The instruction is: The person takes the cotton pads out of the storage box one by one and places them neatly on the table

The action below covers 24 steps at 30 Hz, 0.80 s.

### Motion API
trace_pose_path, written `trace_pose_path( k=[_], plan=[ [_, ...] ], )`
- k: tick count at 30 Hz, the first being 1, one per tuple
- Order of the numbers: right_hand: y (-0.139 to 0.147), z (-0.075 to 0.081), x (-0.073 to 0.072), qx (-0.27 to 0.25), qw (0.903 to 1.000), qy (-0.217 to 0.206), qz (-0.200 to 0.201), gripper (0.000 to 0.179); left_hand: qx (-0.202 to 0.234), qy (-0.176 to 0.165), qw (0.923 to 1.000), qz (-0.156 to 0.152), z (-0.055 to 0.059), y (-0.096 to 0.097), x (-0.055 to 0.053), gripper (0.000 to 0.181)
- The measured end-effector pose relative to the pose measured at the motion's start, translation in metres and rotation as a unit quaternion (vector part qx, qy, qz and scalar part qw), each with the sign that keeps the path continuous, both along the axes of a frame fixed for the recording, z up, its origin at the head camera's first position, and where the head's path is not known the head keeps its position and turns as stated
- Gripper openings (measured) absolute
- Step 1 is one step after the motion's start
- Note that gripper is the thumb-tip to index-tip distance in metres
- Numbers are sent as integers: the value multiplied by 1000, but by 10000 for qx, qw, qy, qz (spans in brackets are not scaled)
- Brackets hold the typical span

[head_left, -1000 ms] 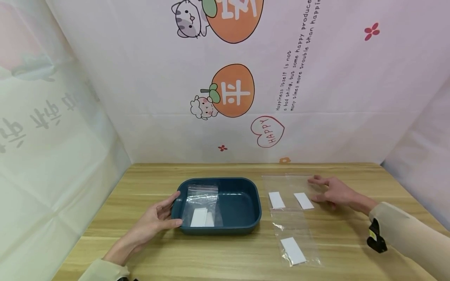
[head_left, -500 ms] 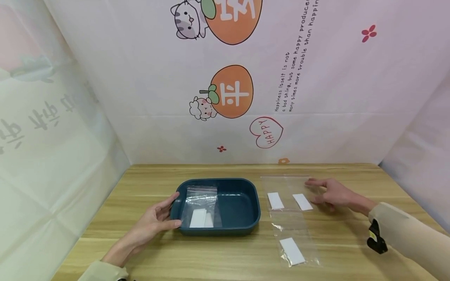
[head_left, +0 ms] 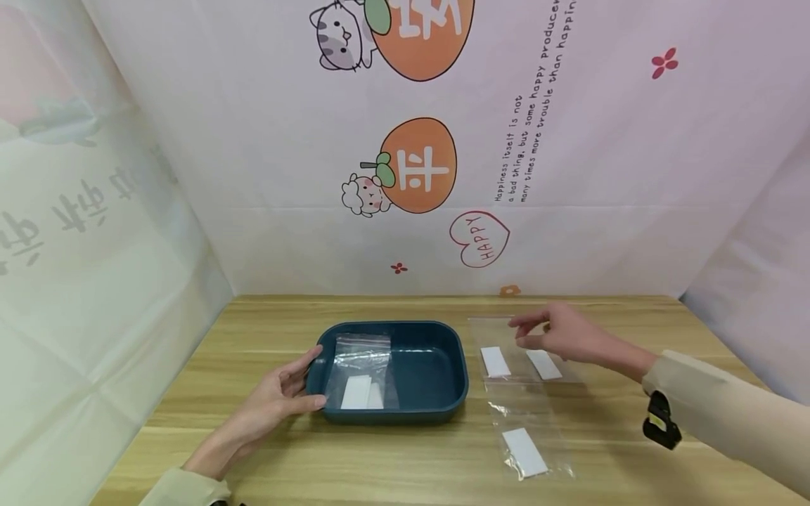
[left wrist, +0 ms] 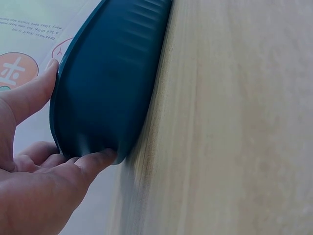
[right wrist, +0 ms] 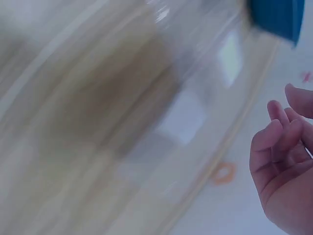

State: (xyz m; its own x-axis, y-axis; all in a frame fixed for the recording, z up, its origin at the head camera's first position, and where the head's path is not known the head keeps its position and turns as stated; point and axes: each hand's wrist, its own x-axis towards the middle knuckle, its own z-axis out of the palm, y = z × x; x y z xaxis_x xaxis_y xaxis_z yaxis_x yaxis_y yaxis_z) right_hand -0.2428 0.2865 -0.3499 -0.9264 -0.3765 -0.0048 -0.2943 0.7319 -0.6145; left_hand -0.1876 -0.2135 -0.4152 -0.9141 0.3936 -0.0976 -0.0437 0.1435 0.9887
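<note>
My left hand (head_left: pixel 275 397) grips the left end of a dark blue rectangular dish (head_left: pixel 430 376); in the left wrist view the thumb lies at the rim and fingers curl against the end wall. Inside the dish, on its left side, lies a clear zip bag (head_left: pixel 363 357) with white cards in it. To the right, three more clear bags lie flat on the table, each with a white card: upper left (head_left: pixel 496 362), upper right (head_left: pixel 543 365), lower (head_left: pixel 525 452). Above the upper right bag hovers my right hand (head_left: pixel 569 336), fingers loosely bent, thumb apart, holding nothing.
A wooden table (head_left: pixel 253 464) carries everything. Behind it hangs a pale printed cloth (head_left: pixel 285 239) with cartoon fruit, and plain cloth walls stand at both sides. A black strap device (head_left: pixel 661 422) sits on the right sleeve.
My right hand has lifted from the right edge of the upper right bag and moved left over it. The left hand and the dish have stayed put.
</note>
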Motion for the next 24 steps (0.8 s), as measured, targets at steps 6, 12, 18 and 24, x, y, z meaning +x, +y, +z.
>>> trace_pose_path(
  k=[6,12,18,24],
  plan=[
    [-54,24,-1,-214,9952,221,931,30,24,0,10000,24,0,-1,-1,91],
    [-105,25,-8,-349,9893,115,1411,30,34,-6,10000,31,-2,-1,-1,91],
    [-145,4,-16,-146,9882,-217,1510,33,48,17,10000,50,-3,0,-2,91],
    [-172,-21,-17,-93,9889,-563,1372,48,56,17,9999,81,-3,1,-1,91]
  ],
)
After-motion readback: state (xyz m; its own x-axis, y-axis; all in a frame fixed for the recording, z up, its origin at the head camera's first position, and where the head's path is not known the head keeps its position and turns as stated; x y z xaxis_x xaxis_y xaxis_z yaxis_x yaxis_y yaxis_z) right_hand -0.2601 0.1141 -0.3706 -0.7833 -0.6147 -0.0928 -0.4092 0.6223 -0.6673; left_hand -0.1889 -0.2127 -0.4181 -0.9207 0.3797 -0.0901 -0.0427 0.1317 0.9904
